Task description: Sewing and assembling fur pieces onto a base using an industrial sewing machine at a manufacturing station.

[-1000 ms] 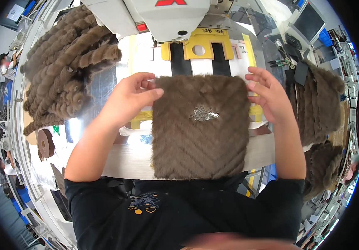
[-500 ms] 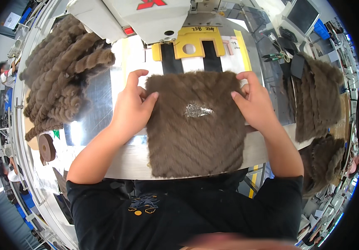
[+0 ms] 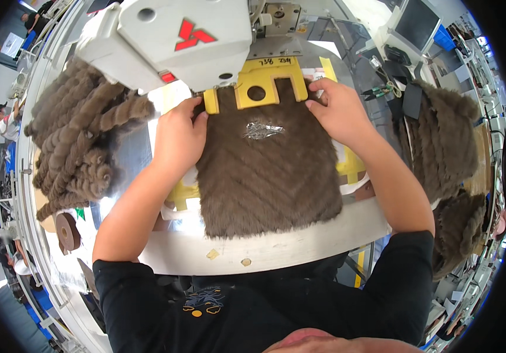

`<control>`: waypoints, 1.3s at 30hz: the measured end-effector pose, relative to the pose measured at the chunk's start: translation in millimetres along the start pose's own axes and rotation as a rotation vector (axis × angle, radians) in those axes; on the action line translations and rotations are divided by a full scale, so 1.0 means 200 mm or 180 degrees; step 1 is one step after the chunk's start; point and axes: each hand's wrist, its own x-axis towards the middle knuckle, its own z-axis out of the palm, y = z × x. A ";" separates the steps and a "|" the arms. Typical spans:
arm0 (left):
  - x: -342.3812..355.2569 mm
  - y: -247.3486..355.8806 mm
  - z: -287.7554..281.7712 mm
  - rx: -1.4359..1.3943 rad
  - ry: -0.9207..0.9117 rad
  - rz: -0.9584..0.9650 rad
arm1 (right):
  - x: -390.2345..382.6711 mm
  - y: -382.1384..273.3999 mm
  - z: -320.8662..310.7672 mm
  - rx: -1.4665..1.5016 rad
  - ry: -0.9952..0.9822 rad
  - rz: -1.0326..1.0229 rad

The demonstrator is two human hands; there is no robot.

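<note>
A rectangular brown fur panel (image 3: 267, 182) with a chevron grain and a patch of crinkled silver material (image 3: 263, 130) lies on the machine bed, its far part under the yellow notched plate (image 3: 256, 67) of a white sewing machine (image 3: 170, 47). At the panel's upper left edge, my left hand (image 3: 179, 135) grips it with thumb and bent fingers, beside the plate. At the upper right edge, my right hand (image 3: 341, 112) pinches the fur next to the plate's right arm. Both fingertips are partly buried in the fur.
Coiled fur strips (image 3: 76, 141) pile at the left above a brown tape roll (image 3: 66, 231). Fur panels (image 3: 441, 147) and more fur (image 3: 458, 229) lie at the right, with scissors (image 3: 382, 91) and a monitor (image 3: 417, 23) beyond. Co-workers (image 3: 3, 123) are at far left.
Both hands have moved away from me with the fur panel, whose far end has gone from lying short of the yellow plate to under it. The bed's near edge is now uncovered.
</note>
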 end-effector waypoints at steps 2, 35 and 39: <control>0.03 -0.01 0.00 -0.0004 -0.0107 0.0000 | 0.02 0.02 0.00 -0.0122 0.0064 -0.0250; -0.02 -0.05 -0.03 0.0411 -0.0545 0.0397 | 0.02 0.08 0.07 -0.0296 0.0176 -0.0870; 0.00 -0.02 -0.02 0.0203 -0.0528 0.0283 | 0.00 0.05 0.04 -0.0282 0.0175 -0.0748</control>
